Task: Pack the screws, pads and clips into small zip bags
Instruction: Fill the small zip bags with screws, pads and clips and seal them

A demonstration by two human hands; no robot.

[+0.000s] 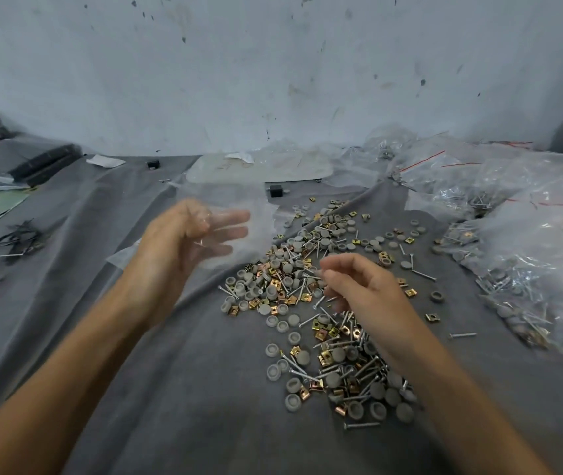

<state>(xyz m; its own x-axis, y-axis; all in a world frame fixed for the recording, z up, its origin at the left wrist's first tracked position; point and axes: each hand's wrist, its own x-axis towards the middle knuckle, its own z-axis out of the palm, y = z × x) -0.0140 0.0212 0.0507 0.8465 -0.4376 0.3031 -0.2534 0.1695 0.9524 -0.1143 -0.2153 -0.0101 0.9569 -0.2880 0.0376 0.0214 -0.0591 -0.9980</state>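
Observation:
A loose heap of silver screws (366, 366), grey round pads (338, 354) and gold metal clips (324, 334) lies spread on a grey cloth (177, 389). My left hand (177, 245) is raised above the cloth, left of the heap, and holds a small clear zip bag (235, 228) whose film covers its fingers. My right hand (359, 286) hovers over the middle of the heap with fingers curled, pinching a few small parts at its fingertips. What exactly it pinches is too blurred to name.
Filled clear bags (530, 269) with red zip lines pile up at the right. A stack of empty bags (259, 168) lies at the back by the wall. Black rubber bands (19, 236) and dark packets (16, 156) sit at the left.

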